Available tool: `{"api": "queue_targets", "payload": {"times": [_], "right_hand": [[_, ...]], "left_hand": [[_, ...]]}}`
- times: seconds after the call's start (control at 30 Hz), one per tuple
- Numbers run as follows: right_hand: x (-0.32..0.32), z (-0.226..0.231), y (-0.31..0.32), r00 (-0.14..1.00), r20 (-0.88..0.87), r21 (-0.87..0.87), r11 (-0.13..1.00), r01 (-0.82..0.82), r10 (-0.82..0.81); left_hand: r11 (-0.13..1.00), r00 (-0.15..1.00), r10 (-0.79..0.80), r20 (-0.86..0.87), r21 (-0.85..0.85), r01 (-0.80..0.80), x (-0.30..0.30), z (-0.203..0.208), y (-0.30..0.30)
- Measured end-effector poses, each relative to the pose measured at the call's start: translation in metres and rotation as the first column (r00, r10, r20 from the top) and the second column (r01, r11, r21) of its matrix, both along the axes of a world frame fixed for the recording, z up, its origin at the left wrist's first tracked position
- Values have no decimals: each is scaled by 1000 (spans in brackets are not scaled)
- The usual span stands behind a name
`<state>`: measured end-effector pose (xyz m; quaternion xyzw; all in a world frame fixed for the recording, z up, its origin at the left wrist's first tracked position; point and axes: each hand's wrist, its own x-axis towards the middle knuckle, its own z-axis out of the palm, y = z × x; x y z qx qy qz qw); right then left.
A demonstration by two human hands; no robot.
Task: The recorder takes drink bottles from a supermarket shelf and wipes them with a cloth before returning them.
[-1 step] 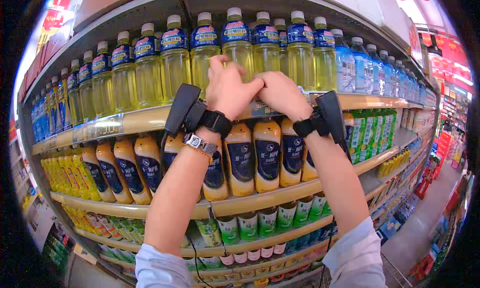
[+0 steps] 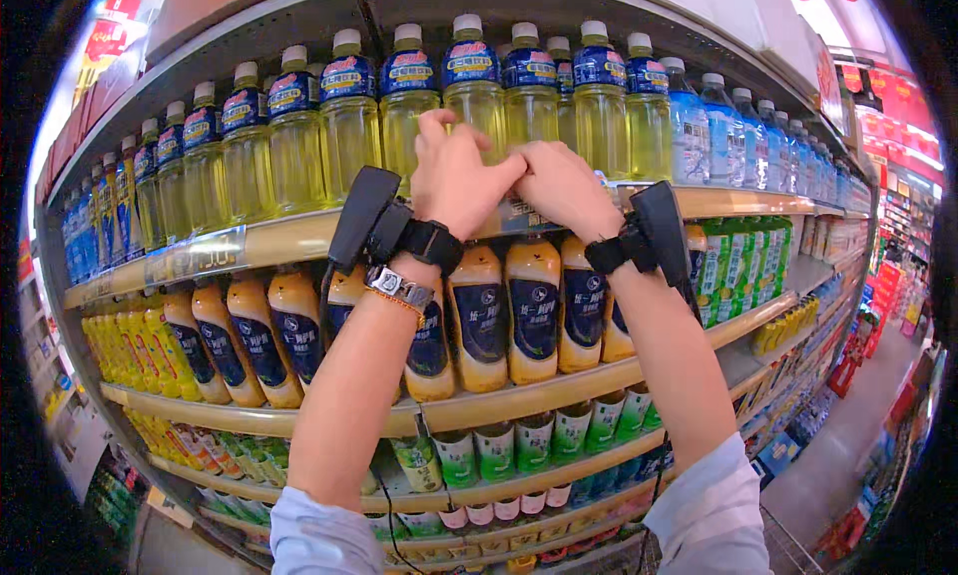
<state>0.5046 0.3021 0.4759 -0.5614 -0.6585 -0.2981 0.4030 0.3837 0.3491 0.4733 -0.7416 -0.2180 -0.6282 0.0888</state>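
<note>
A row of yellow drink bottles (image 2: pixel 345 106) with white caps and blue labels stands on the upper shelf. Low in front of the middle bottles, my left hand (image 2: pixel 459 176) is raised with its fingers apart, the forefinger up against the bottles. Its thumb meets my right hand (image 2: pixel 561 181), whose fingers are curled in; whatever they may hold is hidden behind the hand. Just beneath both hands, a dark price tag (image 2: pixel 523 216) is partly covered on the shelf's front edge (image 2: pixel 299 231). Both wrists wear black strapped devices.
Below are orange bottles with dark blue labels (image 2: pixel 534 316), then green-and-white bottles (image 2: pixel 516 449). Blue-labelled water bottles (image 2: pixel 720 126) continue the upper row to the right, above green cartons (image 2: pixel 748 256). An aisle floor (image 2: pixel 838 415) runs along the right. Thin black cables hang near my forearms.
</note>
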Motion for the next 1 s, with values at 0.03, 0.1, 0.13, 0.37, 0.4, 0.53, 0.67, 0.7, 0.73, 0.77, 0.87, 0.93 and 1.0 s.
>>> {"api": "queue_targets", "payload": {"times": [0.03,0.1,0.13,0.37,0.4,0.53,0.67,0.7,0.73,0.77,0.87,0.93,1.0], "right_hand": [[0,0,0,1000,15,56,998,-16,15],[2,-2,4,997,-47,79,995,-61,65],[3,-3,5,988,-108,107,989,-102,113],[10,1,3,988,31,65,986,-154,152],[11,1,5,987,31,66,986,-156,155],[9,2,1,984,12,-4,984,-176,176],[6,2,7,977,-18,-85,974,-211,211],[5,2,6,974,-17,-89,970,-225,224],[5,3,4,974,-7,-90,970,-226,226],[5,3,4,971,6,-90,967,-239,241],[10,3,-1,958,28,-50,958,-282,284],[15,4,7,951,27,-135,944,-300,307],[15,4,11,963,18,-122,956,-266,270]], "left_hand": [[1000,1000,-1,-5,-12,1,-1,1,-1],[1000,1000,4,-10,-28,-4,-1,0,0],[1000,1000,-11,-1,-22,11,1,-1,2],[994,998,-52,-41,-94,48,-1,2,-4],[994,998,-48,-43,-101,43,-1,2,-5],[993,999,-34,-28,-118,30,0,0,-7],[994,1000,-8,-25,-109,6,-3,0,-5],[994,1000,-1,-20,-112,-1,-5,0,-6],[993,1000,17,-18,-115,-19,-5,0,-5],[993,999,20,-31,-117,-23,-3,0,-3],[988,996,89,-14,-124,-90,8,1,-10],[991,999,38,-24,-126,-41,8,-2,-3],[997,998,27,54,-74,-23,12,-3,2]]}}
